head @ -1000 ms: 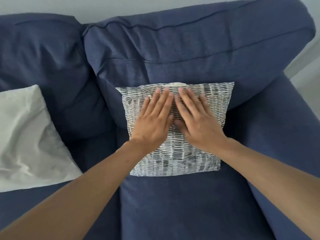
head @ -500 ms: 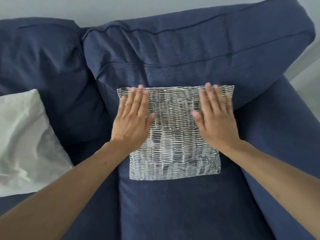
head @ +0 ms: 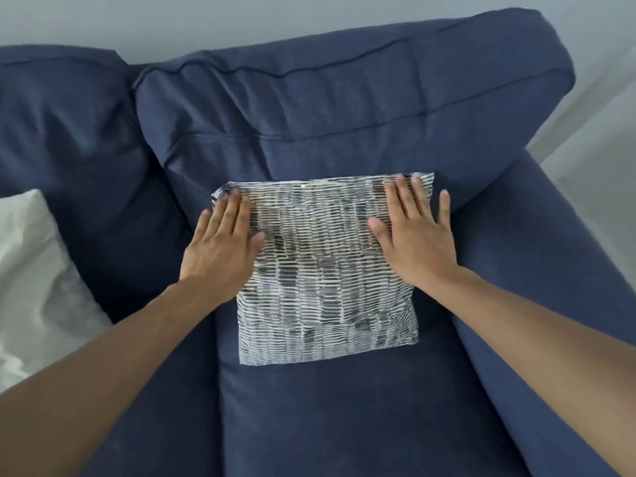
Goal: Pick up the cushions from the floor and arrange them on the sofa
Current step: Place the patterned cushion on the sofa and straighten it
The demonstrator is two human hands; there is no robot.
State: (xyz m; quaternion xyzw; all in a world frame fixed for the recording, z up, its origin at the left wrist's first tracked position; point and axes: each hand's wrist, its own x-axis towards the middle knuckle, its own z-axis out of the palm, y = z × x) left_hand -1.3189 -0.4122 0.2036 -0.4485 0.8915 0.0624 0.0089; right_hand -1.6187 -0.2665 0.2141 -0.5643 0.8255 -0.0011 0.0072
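Observation:
A black-and-white patterned cushion point(head: 323, 270) leans against the back cushion of the dark blue sofa point(head: 344, 414), on its right-hand seat. My left hand point(head: 222, 246) lies flat on the cushion's upper left part, fingers together and reaching its top corner. My right hand point(head: 416, 232) lies flat on the upper right part, its little finger spread past the cushion's right edge. Neither hand grips the fabric. A white cushion point(head: 38, 290) rests on the left seat, cut off by the frame's left edge.
The sofa's right armrest point(head: 550, 287) runs down the right side. Behind the sofa is a pale wall point(head: 241, 18), and light floor point(head: 599, 160) shows at the far right.
My hands have slid apart from the middle of the patterned cushion to its upper left and right parts. The cushion has stayed in place.

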